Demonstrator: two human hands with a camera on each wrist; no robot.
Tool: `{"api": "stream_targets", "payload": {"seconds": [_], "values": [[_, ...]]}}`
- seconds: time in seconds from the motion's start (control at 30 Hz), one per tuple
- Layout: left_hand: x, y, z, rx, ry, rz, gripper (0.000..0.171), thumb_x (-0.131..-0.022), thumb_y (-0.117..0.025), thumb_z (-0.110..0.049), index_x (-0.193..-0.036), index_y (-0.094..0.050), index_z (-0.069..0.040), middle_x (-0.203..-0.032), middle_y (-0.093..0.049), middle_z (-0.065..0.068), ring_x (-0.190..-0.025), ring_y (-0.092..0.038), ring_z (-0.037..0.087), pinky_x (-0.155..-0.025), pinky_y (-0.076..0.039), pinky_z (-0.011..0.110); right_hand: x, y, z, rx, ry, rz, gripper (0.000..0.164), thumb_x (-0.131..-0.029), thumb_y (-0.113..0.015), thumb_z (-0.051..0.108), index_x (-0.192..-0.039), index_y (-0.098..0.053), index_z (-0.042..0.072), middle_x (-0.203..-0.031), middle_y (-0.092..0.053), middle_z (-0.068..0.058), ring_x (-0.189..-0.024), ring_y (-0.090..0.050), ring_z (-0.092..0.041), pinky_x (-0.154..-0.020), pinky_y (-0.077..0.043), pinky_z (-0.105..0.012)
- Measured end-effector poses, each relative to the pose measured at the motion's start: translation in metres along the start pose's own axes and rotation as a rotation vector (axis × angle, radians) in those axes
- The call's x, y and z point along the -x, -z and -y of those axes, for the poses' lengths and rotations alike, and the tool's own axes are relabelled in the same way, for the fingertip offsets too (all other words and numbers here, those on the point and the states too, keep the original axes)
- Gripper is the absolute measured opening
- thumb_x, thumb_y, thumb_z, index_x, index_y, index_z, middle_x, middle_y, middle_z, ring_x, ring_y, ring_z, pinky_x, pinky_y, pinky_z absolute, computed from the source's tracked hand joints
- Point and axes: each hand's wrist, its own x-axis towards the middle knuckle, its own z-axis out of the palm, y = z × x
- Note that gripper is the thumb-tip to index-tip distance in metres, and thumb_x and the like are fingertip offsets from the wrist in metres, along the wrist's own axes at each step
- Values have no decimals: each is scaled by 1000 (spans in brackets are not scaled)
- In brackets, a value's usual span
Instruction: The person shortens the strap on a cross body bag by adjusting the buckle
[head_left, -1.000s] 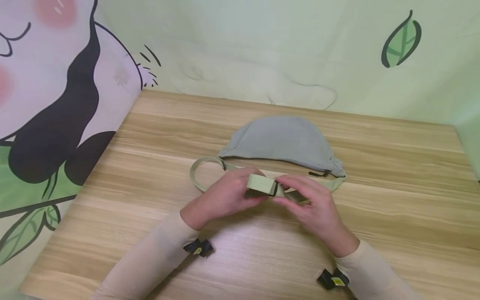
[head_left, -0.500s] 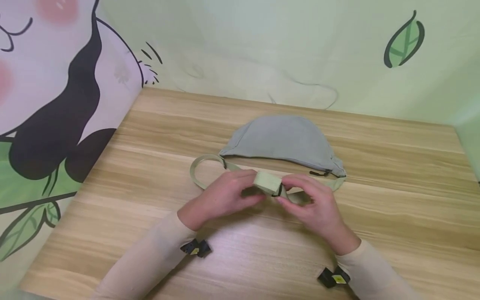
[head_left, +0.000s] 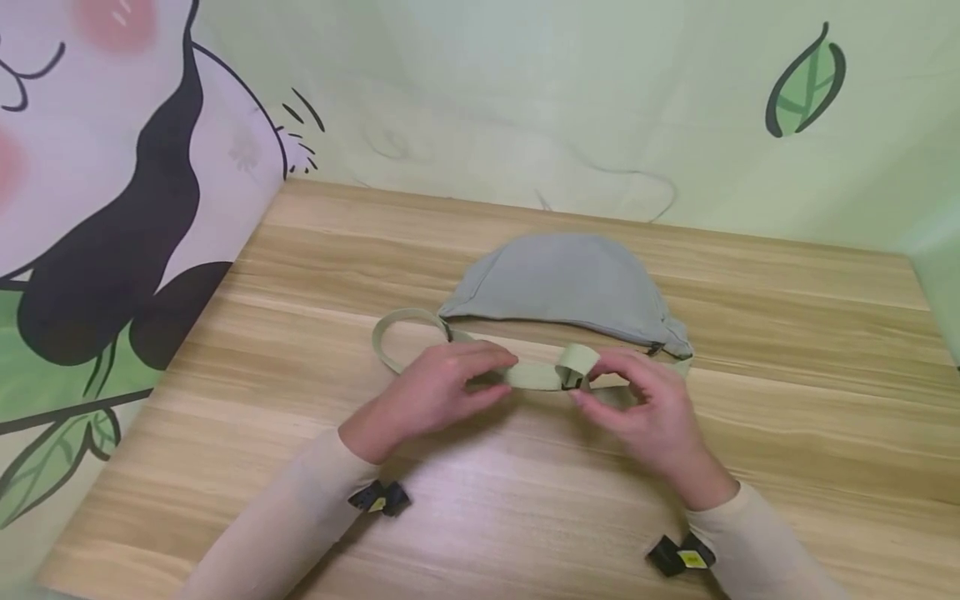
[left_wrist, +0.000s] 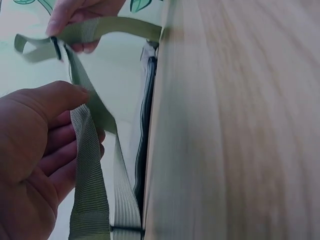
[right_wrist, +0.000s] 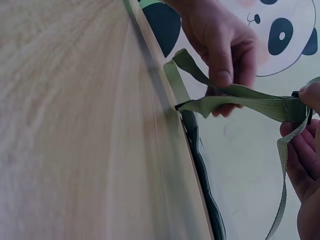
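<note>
A grey waist bag (head_left: 562, 279) lies on the table, its pale green strap (head_left: 536, 377) lifted in front of it. My left hand (head_left: 431, 392) pinches the strap between thumb and fingers; the left wrist view shows the thumb (left_wrist: 70, 95) on the webbing. At a small black slider (head_left: 573, 383), my right hand (head_left: 656, 408) holds the strap, fingertips close to the slider. A short loop of webbing (head_left: 577, 358) stands up from the slider. Another strap loop (head_left: 390, 337) curls out left of the bag. My right fingers partly hide the strap beyond the slider.
The wood-grain table (head_left: 480, 517) extends around the bag. Behind it rises a pale green wall covering (head_left: 480, 100) with a leaf print, and a panda print (head_left: 165, 150) stands at the left. Black wrist devices (head_left: 380, 498) sit at both cuffs.
My left hand has moved left, away from the slider, and a straight stretch of strap now shows between the hands. The webbing loop and my right hand have shifted slightly right.
</note>
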Motion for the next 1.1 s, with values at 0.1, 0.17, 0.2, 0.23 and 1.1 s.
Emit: {"api": "stream_targets", "payload": {"seconds": [0.1, 0.17, 0.2, 0.23, 1.1], "values": [[4, 2, 4, -30, 9, -6, 32, -83, -74, -18, -112, -68, -7, -111, -69, 4, -102, -65, 15, -91, -51, 21, -2, 4, 7, -9, -15, -9, 42, -58, -76, -24, -95, -66, -9, -90, -67, -16, -86, -63, -13, -80, -54, -22], [6, 4, 6, -49, 20, 2, 32, -83, -75, -18, -112, -68, -8, -110, -69, 4, -101, -65, 14, -90, -51, 22, -3, 8, 8, -8, -15, -14, 42, -58, -75, -25, -96, -65, -11, -91, -67, -18, -86, -63, -13, -79, -55, -22], [7, 5, 7, -58, 27, 7, 31, -82, -75, -18, -111, -68, -8, -109, -69, 3, -100, -65, 14, -89, -52, 22, -3, 9, 8, -8, -15, -17, 43, -58, -74, -26, -97, -65, -12, -92, -67, -19, -86, -63, -13, -78, -55, -22], [8, 6, 8, -66, 34, 14, 31, -83, -75, -19, -111, -69, -8, -109, -69, 3, -100, -65, 14, -89, -52, 22, -3, 11, 8, -11, -12, -19, 43, -57, -74, -26, -97, -64, -12, -92, -67, -19, -86, -63, -14, -78, -55, -22], [26, 25, 26, -99, 107, 111, 25, -84, -73, -16, -109, -70, -11, -106, -70, 1, -95, -66, 11, -84, -53, 22, -5, 21, 2, -167, 38, -8, 38, -61, -71, -27, -97, -61, -18, -93, -68, -17, -88, -64, -14, -78, -54, -21]]}}
